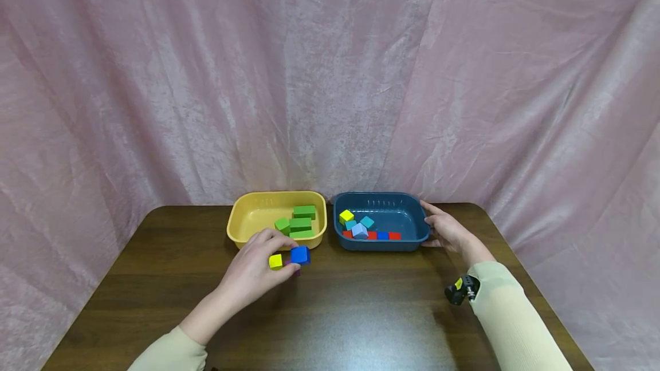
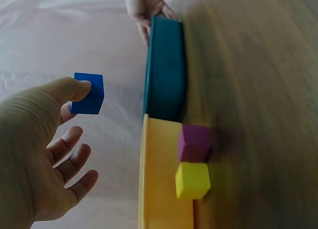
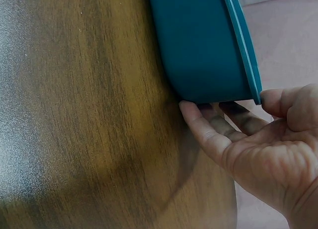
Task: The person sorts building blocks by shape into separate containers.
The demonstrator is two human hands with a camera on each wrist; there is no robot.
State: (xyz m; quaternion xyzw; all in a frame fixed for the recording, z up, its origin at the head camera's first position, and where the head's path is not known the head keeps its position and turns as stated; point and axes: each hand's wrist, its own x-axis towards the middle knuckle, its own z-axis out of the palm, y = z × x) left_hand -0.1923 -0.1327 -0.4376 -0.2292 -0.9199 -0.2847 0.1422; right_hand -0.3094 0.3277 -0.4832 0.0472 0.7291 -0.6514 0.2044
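Note:
My left hand (image 1: 252, 265) pinches a blue cube (image 2: 88, 104) between thumb and fingertip, raised in front of the yellow bin (image 1: 238, 216); its other fingers are spread loosely. Below that hand, a yellow cube (image 2: 193, 181) and a purple cube (image 2: 194, 143) stand side by side by the bin's front wall. In the head view the hand mostly hides the purple one. My right hand (image 1: 451, 231) touches the right end of the dark blue bin (image 3: 203, 45), thumb near the rim and fingers, barely bent, against the end wall.
Several green blocks (image 1: 301, 224) lie in the yellow bin. Inside the dark blue bin are a yellow cube (image 1: 346, 217), a light blue cube (image 1: 360, 231), teal cubes (image 1: 367, 223) and red and blue blocks. A pink curtain (image 1: 330, 73) hangs behind the wooden table (image 1: 361, 314).

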